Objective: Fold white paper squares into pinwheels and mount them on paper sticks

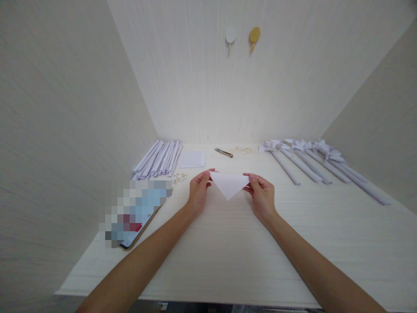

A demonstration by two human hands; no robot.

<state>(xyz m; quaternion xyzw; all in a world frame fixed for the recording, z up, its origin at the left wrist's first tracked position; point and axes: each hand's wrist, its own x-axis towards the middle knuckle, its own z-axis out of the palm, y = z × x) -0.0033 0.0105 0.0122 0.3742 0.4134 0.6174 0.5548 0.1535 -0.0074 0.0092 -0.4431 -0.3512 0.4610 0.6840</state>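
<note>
A sheet of white paper [229, 184] folded into a triangle is held up between my hands, its point hanging down toward me. My left hand [198, 189] pinches the left corner between thumb and fingers. At the opposite corner, my right hand [261, 193] grips the paper the same way. Both hands are just above the white table [224, 256]. Beyond the paper lies a pair of thread snips [223, 152], and a stack of white paper squares [192, 159] rests to the left of it.
Rolled paper sticks [159, 159] are piled at the back left, with small pale pieces [179, 177] beside them. A phone [143, 217], partly pixelated, lies at left. Paper pinwheels [301, 145] on sticks line the back right. Two hooks [254, 35] hang on the wall.
</note>
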